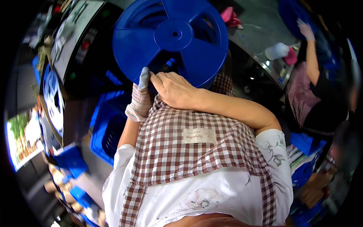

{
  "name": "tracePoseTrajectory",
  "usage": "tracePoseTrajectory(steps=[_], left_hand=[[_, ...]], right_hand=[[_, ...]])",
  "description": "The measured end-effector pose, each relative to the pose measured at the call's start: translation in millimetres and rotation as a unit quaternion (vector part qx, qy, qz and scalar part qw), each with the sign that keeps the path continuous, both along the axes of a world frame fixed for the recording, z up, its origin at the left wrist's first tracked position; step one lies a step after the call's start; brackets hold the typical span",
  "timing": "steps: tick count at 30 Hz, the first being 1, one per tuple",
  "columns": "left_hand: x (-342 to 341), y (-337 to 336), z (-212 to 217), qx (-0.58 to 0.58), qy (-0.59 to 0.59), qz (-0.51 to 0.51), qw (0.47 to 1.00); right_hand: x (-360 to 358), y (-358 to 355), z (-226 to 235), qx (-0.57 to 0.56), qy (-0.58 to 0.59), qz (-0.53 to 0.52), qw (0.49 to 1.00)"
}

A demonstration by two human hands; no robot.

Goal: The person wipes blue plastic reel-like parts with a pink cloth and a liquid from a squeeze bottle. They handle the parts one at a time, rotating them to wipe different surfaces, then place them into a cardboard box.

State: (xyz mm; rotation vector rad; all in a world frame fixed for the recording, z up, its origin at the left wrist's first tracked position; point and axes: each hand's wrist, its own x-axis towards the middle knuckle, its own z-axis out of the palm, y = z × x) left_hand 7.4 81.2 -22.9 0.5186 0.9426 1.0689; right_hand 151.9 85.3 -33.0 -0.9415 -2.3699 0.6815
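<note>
A large blue plastic reel (174, 34) with a round hub and open windows stands in front of my body, its flat face toward me. My left hand (140, 96), in a striped knit glove with a grey thumb, grips the near left part of its rim; the other fingers are hidden behind it. Bare and bent across my front, my right hand (174, 89) is closed at the lower rim, its fingertips beside the left thumb. How far its fingers reach round the rim is hidden.
A blue basket (100, 128) stands on my left, near a white-faced reel (53, 100). At the far right, a co-worker's gloved hand (305, 29) touches another blue reel (289, 17). A white bottle (276, 51) and pink cloth (230, 17) lie on the grey worktable (253, 38).
</note>
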Motion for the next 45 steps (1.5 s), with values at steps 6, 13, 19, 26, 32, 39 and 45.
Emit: tracePoseTrajectory(steps=[6,13,19,26,32,39,45], left_hand=[[-27.7,-69.1,-22.3,-0.098,-0.048,0.179,0.978],[-60.5,-117.9,-75.0,-0.083,-0.06,0.396,0.913],[-41.2,-116.2,-71.8,-0.077,0.03,0.391,0.917],[-76.4,-97.4,-74.4,-0.088,0.012,0.367,0.926],[-39.6,-98.7,-85.6,0.016,0.079,0.281,0.956],[-41.7,-111.9,-83.1,-0.089,-0.063,0.248,0.963],[-17.0,-110.2,-59.1,-0.044,-0.062,0.27,0.96]], right_hand=[[-19.8,-20.9,-7.4,-0.086,-0.047,0.214,0.972],[-16.6,-18.2,-24.8,-0.048,-0.009,0.306,0.951],[-0.3,-14.3,-45.2,0.016,-0.051,0.328,0.943],[-37.4,-20.6,-52.4,0.038,-0.024,0.25,0.967],[-0.6,-18.7,-45.4,0.037,-0.033,0.225,0.973],[1.9,-19.1,-46.5,0.007,-0.02,0.229,0.973],[-3.3,-14.7,-38.2,-0.006,0.039,0.202,0.979]])
